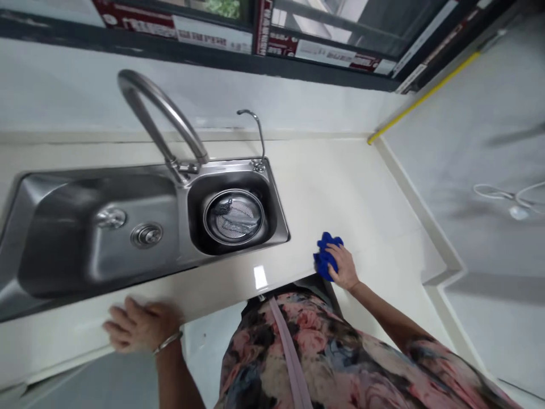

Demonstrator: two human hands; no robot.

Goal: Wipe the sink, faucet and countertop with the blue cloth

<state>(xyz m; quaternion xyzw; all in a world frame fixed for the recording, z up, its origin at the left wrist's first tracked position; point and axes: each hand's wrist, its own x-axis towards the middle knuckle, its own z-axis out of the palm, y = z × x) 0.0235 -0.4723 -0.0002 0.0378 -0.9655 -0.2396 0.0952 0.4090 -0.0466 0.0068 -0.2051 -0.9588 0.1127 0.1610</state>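
Note:
My right hand (343,267) is closed on a bunched blue cloth (326,255) and presses it to the white countertop (340,199), right of the sink and close to the front edge. Farther left, my left hand (142,325) rests on the counter's front edge below the large sink bowl, its fingers a little apart and nothing in them. A metal bracelet (168,342) circles that wrist. Between and beyond the hands lies the stainless steel double sink (183,221). A round perforated metal basin (234,217) with a clear, shiny item inside sits in the smaller bowl.
A tall curved faucet (157,102) rises behind the sink, with a thin small tap (259,133) to its right. Windows (332,34) line the back wall. A yellow pipe (426,96) and a white cable (506,196) run along the right wall.

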